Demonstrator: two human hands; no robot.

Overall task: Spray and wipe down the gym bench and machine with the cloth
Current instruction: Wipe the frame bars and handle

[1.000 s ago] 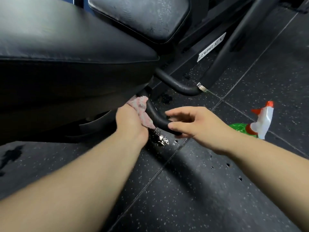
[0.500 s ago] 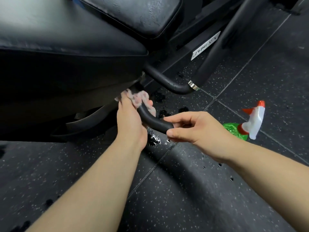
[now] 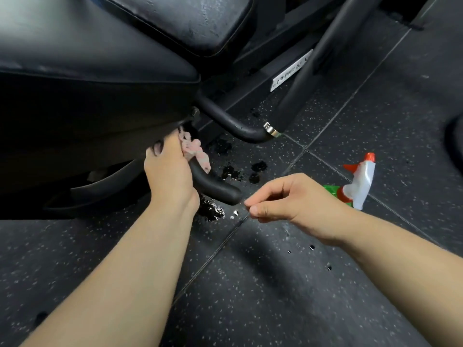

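Sliding upward along the black, curved, rubber-coated tube (image 3: 215, 187), the left hand (image 3: 170, 176) now sits close under the edge of the black padded vinyl bench (image 3: 87, 66). It carries the crumpled pink cloth (image 3: 194, 151) with it. The right hand (image 3: 298, 204), which was steadying the tube's rounded end half a second ago, has let go and drawn back. It now hovers just beside that end without touching it.

The left fingers are curled round the tube with the cloth pinched between palm and tube. Their tips are hidden behind the hand. The right fingers (image 3: 270, 191) are loosely half-curled, thumb near the index tip, and hold nothing.

My reading is that the lower stretch of the tube is wiped, and the stroke is finishing at the top, where tube meets bench underside. The freed right hand suggests bracing is no longer needed.

One end of the cloth trails out past the left thumb side, draped over the tube. It looks limp, thin and mottled. The tube below the left hand shows a dull, even sheen. Wet dark patches (image 3: 210, 210) lie on the speckled black rubber floor (image 3: 275, 284) just under both hands.

Beyond the right knuckles, the green spray bottle with white-and-red trigger head (image 3: 360, 181) lies on the floor, near but untouched.
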